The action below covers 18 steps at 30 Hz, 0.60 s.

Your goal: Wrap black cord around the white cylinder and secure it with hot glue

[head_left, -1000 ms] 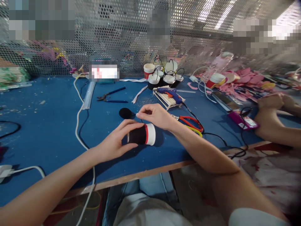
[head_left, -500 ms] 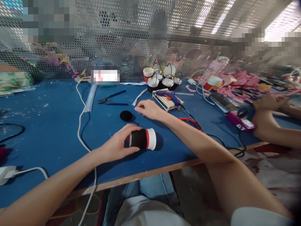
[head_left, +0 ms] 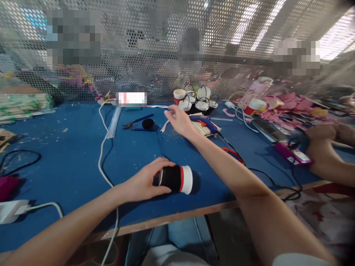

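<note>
My left hand (head_left: 148, 181) is wrapped round a paper cup (head_left: 174, 179) lying on its side near the table's front edge. Black cord covers most of the cup, with a red band and a white end to the right. My right hand (head_left: 179, 120) is raised farther out over the table, thumb and forefinger brought close together; anything between them is too thin to make out. Beside it, a white ribbon (head_left: 164, 126) lies partly behind the fingers. A black ball of cord (head_left: 148, 123) rests by the blue-handled pliers (head_left: 138, 121), and a faint line runs from it towards the cup.
Several black-wrapped cups with handles (head_left: 201, 106) stand behind a blue glue gun (head_left: 205, 123) lying on sticks. A white cable (head_left: 100, 155) crosses the blue table (head_left: 74, 159). At right are a purple box (head_left: 292, 154), pink scraps (head_left: 291, 105) and another person's arm (head_left: 323, 151).
My right hand has moved away from me and upward, towards the ribbon. The black ball has shifted farther off, to the pliers. My left hand still holds the cup; the view has tilted slightly.
</note>
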{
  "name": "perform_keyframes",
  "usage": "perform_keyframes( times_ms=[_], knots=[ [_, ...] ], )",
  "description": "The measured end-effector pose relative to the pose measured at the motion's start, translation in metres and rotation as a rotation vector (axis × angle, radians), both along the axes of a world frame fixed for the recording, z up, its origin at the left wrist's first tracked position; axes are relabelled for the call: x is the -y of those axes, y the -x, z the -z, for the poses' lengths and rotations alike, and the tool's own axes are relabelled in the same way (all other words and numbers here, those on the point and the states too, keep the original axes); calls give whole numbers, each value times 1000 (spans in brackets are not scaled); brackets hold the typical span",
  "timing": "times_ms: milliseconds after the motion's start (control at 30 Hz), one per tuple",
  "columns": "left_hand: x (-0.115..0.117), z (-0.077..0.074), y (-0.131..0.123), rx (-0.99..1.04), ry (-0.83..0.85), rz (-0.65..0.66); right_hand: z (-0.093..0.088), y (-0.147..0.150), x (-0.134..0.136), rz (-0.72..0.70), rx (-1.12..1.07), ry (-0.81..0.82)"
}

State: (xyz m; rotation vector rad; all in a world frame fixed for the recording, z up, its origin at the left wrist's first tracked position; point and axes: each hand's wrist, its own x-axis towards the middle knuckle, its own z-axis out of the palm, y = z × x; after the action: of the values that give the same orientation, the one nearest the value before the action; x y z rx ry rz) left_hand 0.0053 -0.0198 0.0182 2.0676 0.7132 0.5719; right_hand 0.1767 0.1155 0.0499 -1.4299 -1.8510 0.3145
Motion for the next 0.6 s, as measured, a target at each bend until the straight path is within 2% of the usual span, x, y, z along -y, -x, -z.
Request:
perform_keyframes(
  times_ms=[67,233,433,600],
  knots=[
    [-1,1,0,12,7,-13,1,-6,3,-33,54,20],
    [-2,3,0,8,0,-38,7,11,7,-288,295,171],
    [-2,0,0,32,29,18,2,66,-49,-329,407,138],
    [-4,-3,4,58,67,64,22,106,-83,-316,470,287]
  ],
)
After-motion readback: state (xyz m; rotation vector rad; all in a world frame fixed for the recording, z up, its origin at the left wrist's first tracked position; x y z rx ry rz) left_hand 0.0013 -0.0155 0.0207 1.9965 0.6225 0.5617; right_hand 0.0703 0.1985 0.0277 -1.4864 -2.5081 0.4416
